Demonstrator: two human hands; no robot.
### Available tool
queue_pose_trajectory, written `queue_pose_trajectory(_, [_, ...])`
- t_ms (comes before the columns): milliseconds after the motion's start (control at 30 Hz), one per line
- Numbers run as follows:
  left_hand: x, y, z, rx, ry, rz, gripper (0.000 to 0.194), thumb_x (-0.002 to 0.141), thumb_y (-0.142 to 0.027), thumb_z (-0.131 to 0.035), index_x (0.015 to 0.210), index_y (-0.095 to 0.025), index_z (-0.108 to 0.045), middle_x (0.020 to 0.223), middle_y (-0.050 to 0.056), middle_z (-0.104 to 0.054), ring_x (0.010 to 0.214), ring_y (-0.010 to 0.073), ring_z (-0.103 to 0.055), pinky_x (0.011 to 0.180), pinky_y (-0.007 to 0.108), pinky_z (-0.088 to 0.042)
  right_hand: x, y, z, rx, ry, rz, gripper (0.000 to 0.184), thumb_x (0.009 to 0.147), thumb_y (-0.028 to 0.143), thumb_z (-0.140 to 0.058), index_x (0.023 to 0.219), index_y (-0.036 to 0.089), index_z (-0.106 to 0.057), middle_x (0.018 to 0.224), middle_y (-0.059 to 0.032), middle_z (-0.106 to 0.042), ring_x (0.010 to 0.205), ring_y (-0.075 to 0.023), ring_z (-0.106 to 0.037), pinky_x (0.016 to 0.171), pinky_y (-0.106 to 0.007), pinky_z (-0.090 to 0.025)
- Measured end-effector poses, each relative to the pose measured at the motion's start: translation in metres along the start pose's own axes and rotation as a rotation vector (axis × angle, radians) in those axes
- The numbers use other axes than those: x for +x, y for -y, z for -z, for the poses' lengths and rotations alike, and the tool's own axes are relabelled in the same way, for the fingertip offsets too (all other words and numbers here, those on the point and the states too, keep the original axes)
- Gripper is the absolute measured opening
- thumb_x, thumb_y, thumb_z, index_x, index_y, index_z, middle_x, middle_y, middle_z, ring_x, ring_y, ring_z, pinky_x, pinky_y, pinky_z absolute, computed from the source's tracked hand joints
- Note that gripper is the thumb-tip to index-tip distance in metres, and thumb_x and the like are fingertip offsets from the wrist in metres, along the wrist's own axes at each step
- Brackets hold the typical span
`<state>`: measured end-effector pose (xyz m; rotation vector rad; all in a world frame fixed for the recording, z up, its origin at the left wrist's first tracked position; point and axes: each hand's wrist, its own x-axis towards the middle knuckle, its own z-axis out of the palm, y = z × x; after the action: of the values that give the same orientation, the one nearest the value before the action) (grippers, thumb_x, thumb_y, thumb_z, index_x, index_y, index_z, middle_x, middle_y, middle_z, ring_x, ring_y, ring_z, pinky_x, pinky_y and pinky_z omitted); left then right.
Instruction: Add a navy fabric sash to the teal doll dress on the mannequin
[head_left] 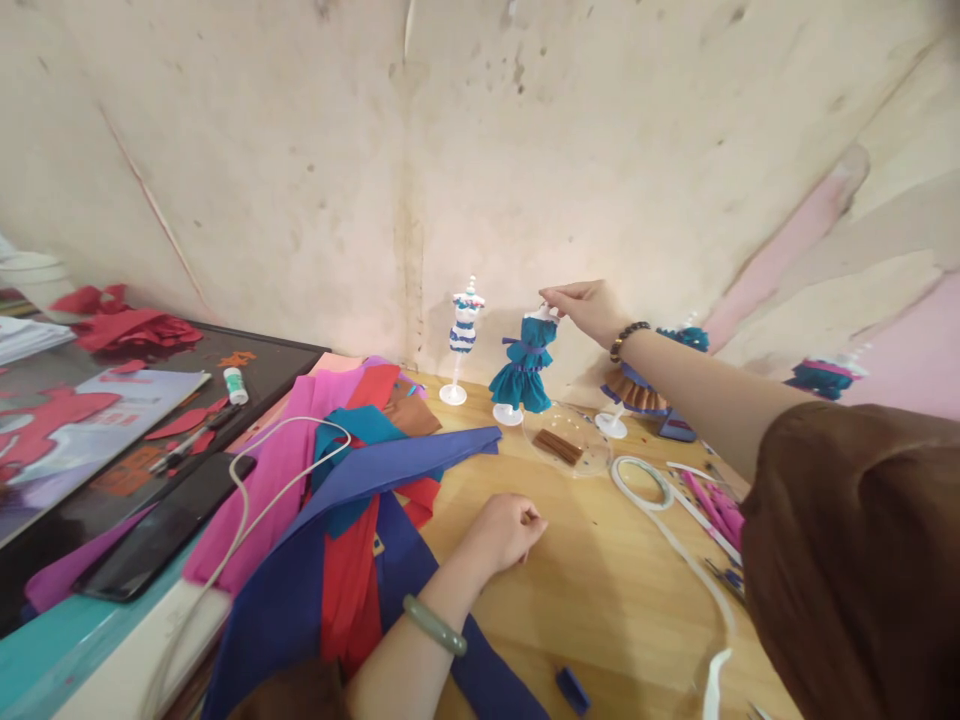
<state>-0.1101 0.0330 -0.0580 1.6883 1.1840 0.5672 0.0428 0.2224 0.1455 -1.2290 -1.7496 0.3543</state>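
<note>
My right hand (581, 305) reaches to the wall side of the table and pinches the neck of a small white mannequin in a tiered teal dress (525, 365). The mannequin tilts a little, its round white base (508, 414) at the tabletop. My left hand (512, 530), a green bangle on its wrist, rests curled on the wood; whether anything is inside its fingers is hidden. Left of the dressed figure stands another mannequin (464, 335) with blue and white bands. Behind my right forearm is a third mannequin (634, 388) in a brown and blue skirt, partly covered.
Blue, red and pink fabric strips (360, 540) pile at the left, crossed by a white cable (244, 490). A clear dish (600, 455) holds brown sticks. White tape (641, 485), pink-handled scissors (716, 510) and a fourth figure (825, 375) lie to the right. A phone (161, 530) is far left.
</note>
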Motion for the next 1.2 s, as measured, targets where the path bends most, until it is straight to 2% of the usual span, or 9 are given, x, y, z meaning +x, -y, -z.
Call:
queue_pose_trajectory(133, [0.000, 0.000, 0.000, 0.002, -0.002, -0.007, 0.024, 0.082, -0.035, -0.051, 0.074, -0.016, -0.063, 0.047, -0.002, -0.053, 0.043, 0.0119, -0.051, 0.045, 0.021, -0.036, -0.003, -0.003, -0.007, 0.033, -0.056, -0.077, 0.027, 0.082, 0.035, -0.062, 0.072, 0.014, -0.074, 0.065, -0.0040, -0.069, 0.060, -0.0139, -0.059, 0.059, -0.027, -0.049])
queue_pose_trajectory(300, [0.000, 0.001, 0.000, 0.008, 0.004, 0.005, 0.024, 0.082, -0.035, -0.051, 0.074, -0.016, -0.063, 0.048, -0.002, -0.054, 0.044, 0.0120, -0.052, 0.046, 0.021, -0.037, -0.002, -0.010, -0.011, 0.051, -0.112, -0.060, 0.024, 0.080, 0.033, -0.065, 0.066, 0.014, -0.072, 0.069, -0.0043, -0.070, 0.074, -0.0175, -0.064, 0.065, -0.027, -0.050])
queue_pose_trajectory(500, [0.001, 0.001, 0.000, 0.010, -0.006, -0.018, 0.024, 0.082, -0.035, -0.051, 0.071, -0.016, -0.062, 0.047, -0.002, -0.053, 0.044, 0.0115, -0.052, 0.048, 0.020, -0.038, -0.002, -0.003, -0.014, 0.050, -0.108, -0.052, 0.021, 0.081, 0.029, -0.066, 0.068, 0.013, -0.072, 0.066, -0.0031, -0.069, 0.068, -0.0152, -0.062, 0.063, -0.027, -0.050])
queue_pose_trajectory(600, [0.002, 0.002, 0.000, 0.007, -0.004, -0.008, 0.023, 0.081, -0.034, -0.051, 0.070, -0.016, -0.061, 0.046, -0.003, -0.052, 0.043, 0.0112, -0.051, 0.046, 0.020, -0.037, -0.001, 0.010, -0.004, 0.040, -0.124, -0.019, 0.020, 0.084, 0.024, -0.062, 0.072, 0.012, -0.073, 0.064, -0.0025, -0.067, 0.061, -0.0125, -0.058, 0.060, -0.025, -0.047])
queue_pose_trajectory(733, [0.005, 0.004, 0.001, 0.009, 0.005, 0.001, 0.023, 0.082, -0.035, -0.050, 0.072, -0.017, -0.061, 0.046, -0.003, -0.052, 0.042, 0.0111, -0.051, 0.044, 0.020, -0.035, -0.006, 0.031, 0.026, 0.033, -0.171, 0.081, 0.024, 0.087, 0.028, -0.060, 0.078, 0.011, -0.074, 0.065, -0.0031, -0.066, 0.060, -0.0110, -0.055, 0.057, -0.023, -0.044])
queue_pose_trajectory(900, [0.007, 0.005, 0.001, 0.002, 0.001, -0.015, 0.024, 0.083, -0.036, -0.051, 0.074, -0.016, -0.060, 0.044, -0.004, -0.051, 0.040, 0.0103, -0.048, 0.046, 0.020, -0.035, -0.047, 0.045, 0.058, 0.033, -0.019, 0.036, 0.031, 0.082, 0.041, -0.065, 0.076, 0.012, -0.073, 0.058, -0.0015, -0.062, 0.053, -0.0087, -0.050, 0.050, -0.021, -0.042])
queue_pose_trajectory(1000, [0.007, 0.005, 0.002, 0.000, 0.009, -0.023, 0.023, 0.083, -0.034, -0.050, 0.075, -0.015, -0.061, 0.043, -0.003, -0.050, 0.038, 0.0101, -0.046, 0.044, 0.021, -0.033, -0.084, 0.046, 0.067, 0.019, 0.049, -0.026, 0.031, 0.078, 0.042, -0.068, 0.076, 0.012, -0.074, 0.058, -0.0007, -0.062, 0.053, -0.0091, -0.050, 0.050, -0.021, -0.041])
queue_pose_trajectory(1133, [0.008, 0.005, 0.003, 0.004, 0.029, -0.037, 0.022, 0.082, -0.026, -0.049, 0.094, -0.015, -0.063, 0.043, -0.004, -0.052, 0.040, 0.0113, -0.049, 0.045, 0.020, -0.033, -0.122, 0.047, 0.077, -0.027, 0.084, -0.073, 0.032, 0.077, 0.044, -0.067, 0.078, 0.013, -0.075, 0.059, -0.0004, -0.061, 0.051, -0.0089, -0.048, 0.045, -0.021, -0.035])
queue_pose_trajectory(1200, [0.009, 0.006, 0.003, 0.018, 0.036, -0.041, 0.021, 0.081, -0.026, -0.049, 0.089, -0.015, -0.065, 0.043, -0.004, -0.052, 0.040, 0.0120, -0.050, 0.044, 0.021, -0.033, -0.133, 0.048, 0.081, 0.000, 0.091, -0.061, 0.032, 0.076, 0.044, -0.067, 0.078, 0.014, -0.075, 0.063, -0.0014, -0.063, 0.054, -0.0097, -0.049, 0.047, -0.022, -0.036])
